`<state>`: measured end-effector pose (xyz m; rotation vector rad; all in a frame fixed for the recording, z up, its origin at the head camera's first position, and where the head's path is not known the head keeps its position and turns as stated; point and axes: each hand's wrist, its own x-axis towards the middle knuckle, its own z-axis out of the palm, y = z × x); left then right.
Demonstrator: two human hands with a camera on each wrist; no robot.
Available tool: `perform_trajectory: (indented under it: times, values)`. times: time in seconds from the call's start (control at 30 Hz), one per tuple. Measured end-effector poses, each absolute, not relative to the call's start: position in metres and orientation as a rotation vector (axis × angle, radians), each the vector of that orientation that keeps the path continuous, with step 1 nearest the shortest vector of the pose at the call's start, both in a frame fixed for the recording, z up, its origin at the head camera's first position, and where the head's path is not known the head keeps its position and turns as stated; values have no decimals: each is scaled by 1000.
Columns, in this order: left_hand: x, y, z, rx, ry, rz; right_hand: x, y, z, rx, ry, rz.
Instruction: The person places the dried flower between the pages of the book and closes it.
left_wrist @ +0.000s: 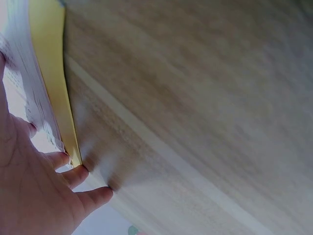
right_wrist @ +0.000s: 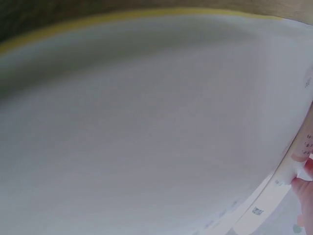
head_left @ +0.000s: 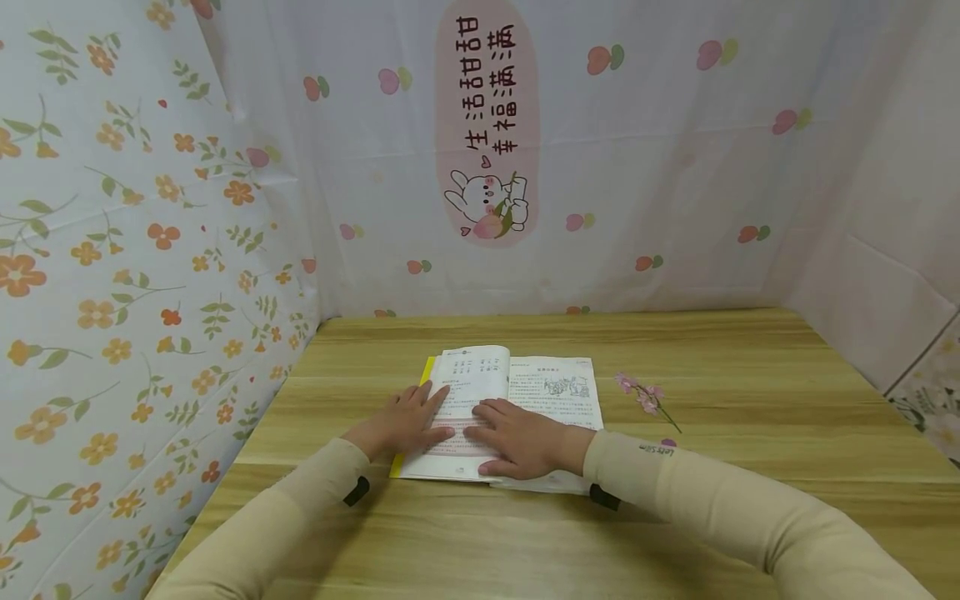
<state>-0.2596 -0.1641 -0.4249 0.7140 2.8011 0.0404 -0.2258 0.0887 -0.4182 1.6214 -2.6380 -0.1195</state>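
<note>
An open book point(head_left: 551, 387) with a yellow cover edge point(left_wrist: 51, 68) lies on the wooden table, its printed left page point(head_left: 472, 383) bulging up near the spine. My left hand point(head_left: 401, 421) rests at the book's left side, fingers spread over the page. In the left wrist view, fingertips of that hand reach past the page stack and the yellow cover. My right hand point(head_left: 528, 442) lies across the lower middle, fingers extended toward the left page. A pale page surface point(right_wrist: 161, 127) fills most of the right wrist view, and fingers show at its right edge.
To the right of the book lies a sprig of pink flowers point(head_left: 647, 398). A small purple thing point(head_left: 668, 442) peeks out beside the right sleeve point(head_left: 675, 475). Patterned cloths point(head_left: 660, 183) hang behind the table point(head_left: 750, 392) and at the left.
</note>
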Motion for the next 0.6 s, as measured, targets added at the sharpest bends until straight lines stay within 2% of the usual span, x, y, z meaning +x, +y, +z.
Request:
perform_trajectory:
  times: [0.3, 0.6]
  values:
    - [-260, -165, -427, 724, 2809, 62, -226, 90, -410, 1623, -2616, -66]
    - [-260, -165, -427, 714, 2812, 67, -228, 114, -396, 1541, -2664, 33]
